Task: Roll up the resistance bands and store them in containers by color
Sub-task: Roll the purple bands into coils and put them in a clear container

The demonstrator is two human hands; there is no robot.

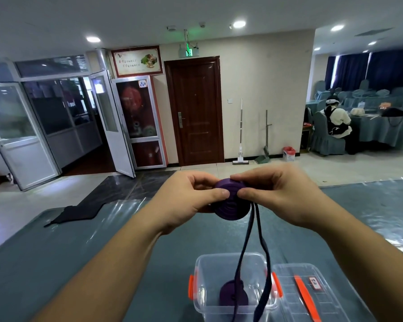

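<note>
A purple resistance band (230, 205) is held up in front of me, most of it wound into a flat coil. My left hand (191, 201) grips the coil from the left, thumb on its face. My right hand (272, 194) pinches it from the right. The band's loose loop (264, 247) hangs down from the coil past the bottom of the view. Below stands a clear plastic container (205, 263) with orange latches, and a rolled purple band (228, 295) lies inside it.
The container's clear lid (296, 287) with an orange handle lies right of it on the blue-grey table (79, 263) under a plastic cover. A dark cloth (79, 211) lies at the table's far left edge. A person (335, 122) sits at a far table.
</note>
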